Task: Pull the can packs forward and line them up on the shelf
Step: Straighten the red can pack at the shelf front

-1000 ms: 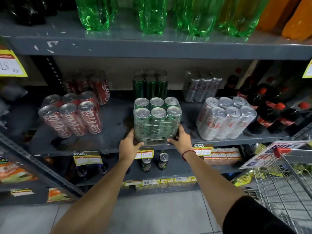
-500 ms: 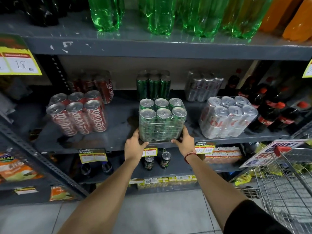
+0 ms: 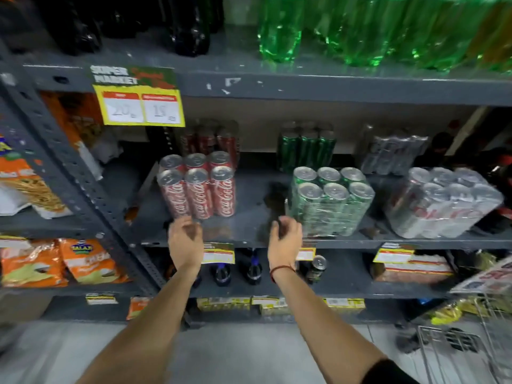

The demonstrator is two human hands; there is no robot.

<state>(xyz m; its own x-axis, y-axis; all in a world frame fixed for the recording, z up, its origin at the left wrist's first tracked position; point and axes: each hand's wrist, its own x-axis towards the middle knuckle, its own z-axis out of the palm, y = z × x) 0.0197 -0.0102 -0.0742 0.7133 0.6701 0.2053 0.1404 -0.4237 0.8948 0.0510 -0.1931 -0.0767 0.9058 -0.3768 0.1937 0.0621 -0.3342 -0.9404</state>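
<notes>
Three shrink-wrapped can packs stand on the grey middle shelf (image 3: 249, 214): a red cola pack (image 3: 198, 187) set back at the left, a green pack (image 3: 329, 202) near the front edge, a silver pack (image 3: 440, 203) tilted at the right. Behind them, at the back of the shelf, are a second red pack (image 3: 210, 139), green pack (image 3: 306, 146) and silver pack (image 3: 393, 153). My left hand (image 3: 184, 239) hovers just below and in front of the red cola pack, fingers curled and empty. My right hand (image 3: 285, 236) is at the shelf edge just left of the green pack, holding nothing.
Large green bottles (image 3: 279, 26) and dark bottles (image 3: 188, 23) stand on the shelf above, where a yellow price tag (image 3: 140, 108) hangs. Snack bags (image 3: 61, 261) fill the left rack. Single cans and bottles sit on the lower shelf. A wire shopping cart (image 3: 476, 347) stands at the right.
Both hands have let go of the green pack and moved left. The view has swung left, and my left hand now sits in front of the red cola pack.
</notes>
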